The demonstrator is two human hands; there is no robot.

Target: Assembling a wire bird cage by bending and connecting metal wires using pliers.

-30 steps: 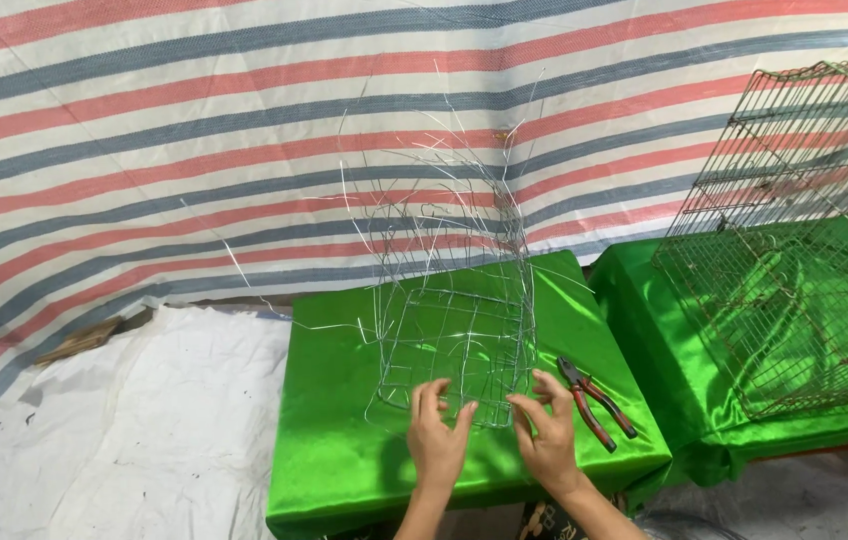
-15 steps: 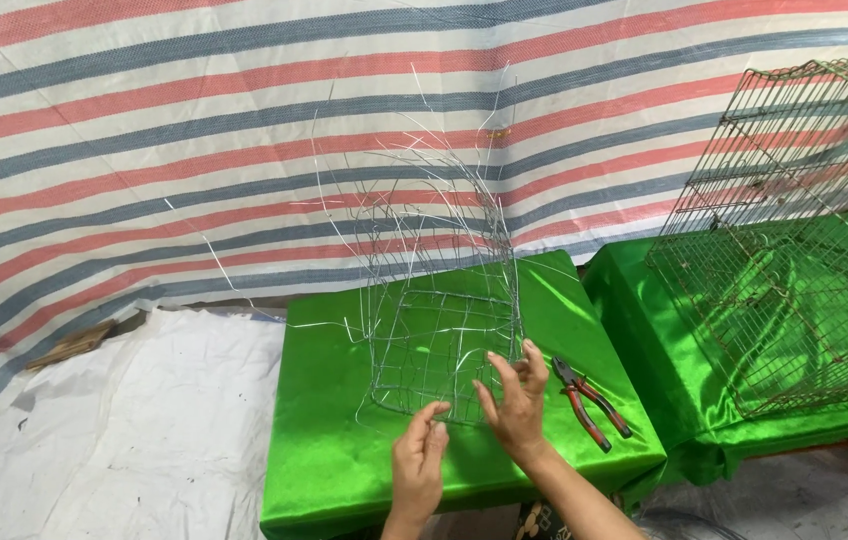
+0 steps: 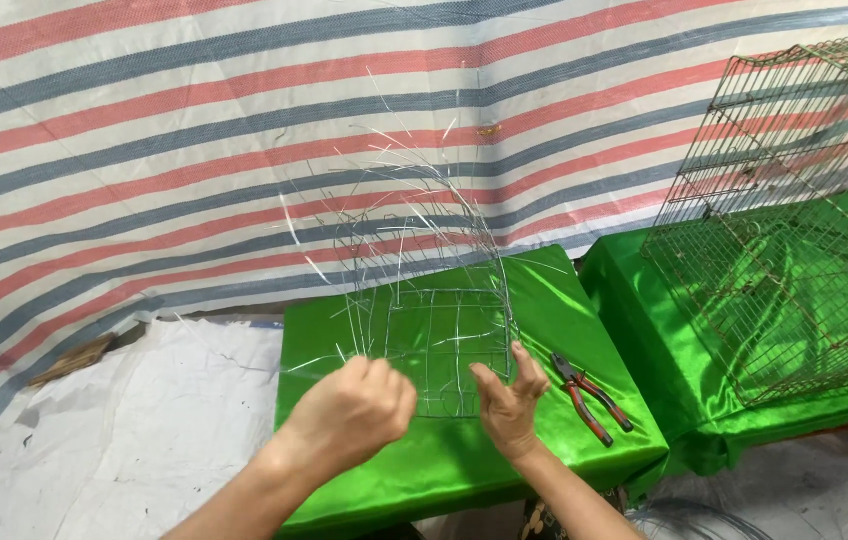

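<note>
— What's over on the far left?

— A white sheet (image 3: 94, 440) on the floor, and a red, blue and white striped tarpaulin (image 3: 194, 150) hanging as a backdrop behind everything.

— And the person's hands?

— The left hand (image 3: 356, 408) is raised in front of a green satin-covered block (image 3: 544, 290), curled loosely with its back to me. I cannot tell whether it has hold of a wire; it sits right at the near left edge of the half-made wire frame (image 3: 439, 345).

— Where is that frame?

— It stands on top of the green block, a square grid at the bottom with loose wire ends springing up and fanning out against the tarpaulin.

— The other hand?

— The right hand (image 3: 510, 398) is mostly open, fingers spread, with fingertips touching the frame's lower right corner. It looks like a light pinch on 1 wire, not a full grip.

— Anything beside it?

— 1 pair of red-handled pliers (image 3: 589, 395) lies on the block just to the right of that hand, untouched. Further right, a second green-covered block (image 3: 664, 400) carries finished wire-mesh cages (image 3: 794, 220), well apart from both hands.
</note>
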